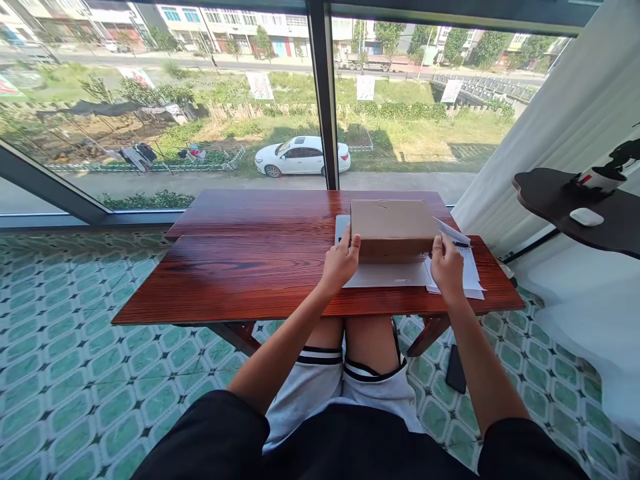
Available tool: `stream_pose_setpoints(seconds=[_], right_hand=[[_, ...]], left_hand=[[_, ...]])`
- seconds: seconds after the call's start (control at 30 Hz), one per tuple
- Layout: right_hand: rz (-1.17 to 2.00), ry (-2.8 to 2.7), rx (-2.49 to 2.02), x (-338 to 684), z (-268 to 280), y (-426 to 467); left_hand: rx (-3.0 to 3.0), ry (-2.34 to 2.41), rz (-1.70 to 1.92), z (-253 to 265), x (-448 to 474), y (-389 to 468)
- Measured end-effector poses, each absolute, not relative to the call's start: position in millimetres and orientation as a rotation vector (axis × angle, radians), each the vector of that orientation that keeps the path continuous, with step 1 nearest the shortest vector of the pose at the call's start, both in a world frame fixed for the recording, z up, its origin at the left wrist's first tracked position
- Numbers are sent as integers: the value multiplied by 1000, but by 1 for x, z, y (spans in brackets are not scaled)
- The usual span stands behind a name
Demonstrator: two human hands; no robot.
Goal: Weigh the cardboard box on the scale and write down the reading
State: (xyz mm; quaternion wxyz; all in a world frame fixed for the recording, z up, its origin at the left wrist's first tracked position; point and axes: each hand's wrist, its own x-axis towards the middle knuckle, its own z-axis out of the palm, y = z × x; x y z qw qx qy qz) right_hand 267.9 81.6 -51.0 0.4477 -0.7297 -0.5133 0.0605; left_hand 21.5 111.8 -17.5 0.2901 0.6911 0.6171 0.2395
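Observation:
A brown cardboard box (394, 221) is held between my two hands over the right half of the wooden table. My left hand (342, 259) grips its left side near the front corner, thumb up. On the opposite side, my right hand (447, 264) grips the right front corner. Beneath the box lies a silver laptop (387, 275), mostly covered by it. Printed papers (467, 270) lie beside the laptop, partly behind my right hand, and a dark pen (461, 245) rests on them.
The reddish wooden table (235, 267) stands before a large window. A dark phone (455, 369) lies on the tiled floor to the right. At the right, a dark shelf (550, 193) holds a potted plant (603, 179) and a white mouse (587, 217), near a white curtain (530, 143).

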Motion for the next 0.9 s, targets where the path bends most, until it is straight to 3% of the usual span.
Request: stream_pose_setpoints(seconds=[0.9], right_hand=[[58,-1087,-1801,259,-52,83]], left_hand=[[1741,1633,852,-25,22,107]])
